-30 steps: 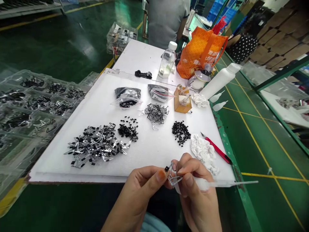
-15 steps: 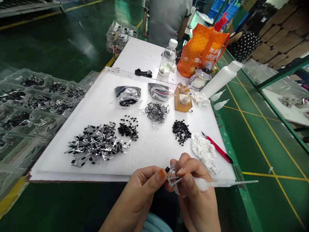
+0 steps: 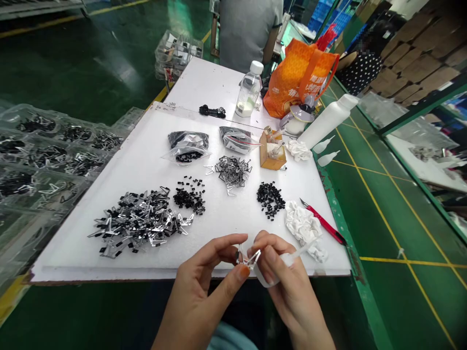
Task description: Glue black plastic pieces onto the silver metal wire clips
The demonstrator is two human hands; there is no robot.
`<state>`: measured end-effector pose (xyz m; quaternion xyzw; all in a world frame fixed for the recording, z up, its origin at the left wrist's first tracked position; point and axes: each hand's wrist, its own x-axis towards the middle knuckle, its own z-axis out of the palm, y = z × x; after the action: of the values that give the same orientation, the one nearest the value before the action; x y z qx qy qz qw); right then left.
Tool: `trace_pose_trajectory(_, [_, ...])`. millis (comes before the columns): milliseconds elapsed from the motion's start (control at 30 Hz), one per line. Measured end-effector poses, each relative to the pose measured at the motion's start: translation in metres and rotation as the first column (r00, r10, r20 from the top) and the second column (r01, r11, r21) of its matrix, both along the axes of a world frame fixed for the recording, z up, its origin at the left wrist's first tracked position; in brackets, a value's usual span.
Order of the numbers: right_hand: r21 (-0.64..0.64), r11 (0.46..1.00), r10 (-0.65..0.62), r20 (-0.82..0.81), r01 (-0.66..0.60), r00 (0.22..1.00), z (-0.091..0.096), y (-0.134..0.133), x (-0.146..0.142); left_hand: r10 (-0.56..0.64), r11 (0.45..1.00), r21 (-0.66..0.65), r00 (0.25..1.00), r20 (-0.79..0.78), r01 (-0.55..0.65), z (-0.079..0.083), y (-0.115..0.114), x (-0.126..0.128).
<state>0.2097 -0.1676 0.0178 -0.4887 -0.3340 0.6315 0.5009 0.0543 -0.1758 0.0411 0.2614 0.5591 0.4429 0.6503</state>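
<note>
Over the table's front edge, my left hand (image 3: 206, 287) pinches a small V-shaped metal piece (image 3: 252, 260) between thumb and fingers. My right hand (image 3: 292, 284) is closed around a translucent squeeze bottle (image 3: 265, 276), its thin nozzle pointing up to the right. Its fingertips come close to the metal piece; whether they touch it I cannot tell. Ahead lie a pile of black pads (image 3: 270, 200) and a heap of bare metal pieces (image 3: 232, 172). To the left, metal pieces with black ends form a large heap (image 3: 140, 221), beside more small black pads (image 3: 189, 198).
Crumpled white tissue (image 3: 302, 223) and a red craft knife (image 3: 324, 223) lie right. Behind are two plastic bags (image 3: 188, 143), a wooden box (image 3: 273, 158), bottles and an orange bag (image 3: 292, 80). Clear compartment trays (image 3: 54, 160) stand left. Two people sit beyond.
The metal piece has turned in my left hand, whose fingers have spread a little. The squeeze bottle has tilted, its nozzle swinging from level to upward. The view has shifted slightly.
</note>
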Motion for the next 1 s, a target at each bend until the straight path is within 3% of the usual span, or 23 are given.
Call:
trace_pose_trajectory(67, [0.011, 1.000, -0.022, 0.211, 0.020, 0.977, -0.003, 0.010, 0.018, 0.046, 0.999, 0.022, 0.994, -0.100, -0.044, 0.000, -0.001, -0.001])
trace_pose_trajectory(100, [0.033, 0.999, -0.053, 0.372, 0.043, 0.927, -0.005, 0.016, 0.028, 0.076, 0.997, 0.036, 0.986, -0.147, -0.071, 0.000, -0.001, -0.002])
trace_pose_trajectory(167, [0.082, 0.996, -0.073, 0.704, 0.021, 0.706, -0.007, 0.028, 0.048, 0.132, 0.990, 0.070, 0.967, -0.215, -0.120, 0.000, -0.002, -0.003])
trace_pose_trajectory(200, [0.094, 0.996, -0.076, 0.784, 0.002, 0.616, -0.008, 0.034, 0.056, 0.155, 0.987, 0.086, 0.960, -0.234, -0.138, 0.000, -0.002, -0.003])
trace_pose_trajectory(267, [0.100, 0.994, -0.066, 0.855, -0.040, 0.515, -0.010, 0.044, 0.065, 0.185, 0.980, 0.118, 0.949, -0.255, -0.159, 0.000, -0.003, -0.003])
trace_pose_trajectory(400, [0.106, 0.991, -0.054, 0.876, -0.083, 0.479, -0.016, 0.051, 0.063, 0.218, 0.972, 0.153, 0.931, -0.293, -0.179, 0.005, -0.007, -0.002])
trace_pose_trajectory(533, [0.130, 0.990, -0.083, 0.842, -0.051, 0.534, -0.017, 0.048, 0.060, 0.254, 0.964, 0.159, 0.922, -0.293, -0.215, 0.013, -0.009, 0.001])
trace_pose_trajectory(667, [0.165, 0.985, -0.151, 0.726, 0.043, 0.671, -0.010, 0.034, 0.050, 0.275, 0.959, 0.164, 0.910, -0.311, -0.233, 0.012, -0.007, 0.003])
trace_pose_trajectory(733, [0.154, 0.983, -0.167, 0.532, 0.099, 0.830, -0.004, 0.024, 0.037, 0.271, 0.958, 0.181, 0.907, -0.323, -0.222, 0.008, -0.006, 0.003])
trace_pose_trajectory(800, [0.090, 0.988, -0.142, 0.198, 0.126, 0.970, 0.002, 0.015, 0.023, 0.252, 0.960, 0.201, 0.911, -0.327, -0.194, 0.004, -0.004, 0.002])
trace_pose_trajectory(867, [0.025, 0.994, -0.101, -0.105, 0.104, 0.989, 0.009, 0.006, 0.010, 0.244, 0.961, 0.206, 0.914, -0.324, -0.184, 0.001, -0.004, 0.002])
trace_pose_trajectory(1000, [-0.015, 0.999, -0.053, -0.303, 0.051, 0.951, 0.016, -0.003, -0.003, 0.260, 0.961, 0.173, 0.924, -0.281, -0.218, 0.004, -0.005, 0.003])
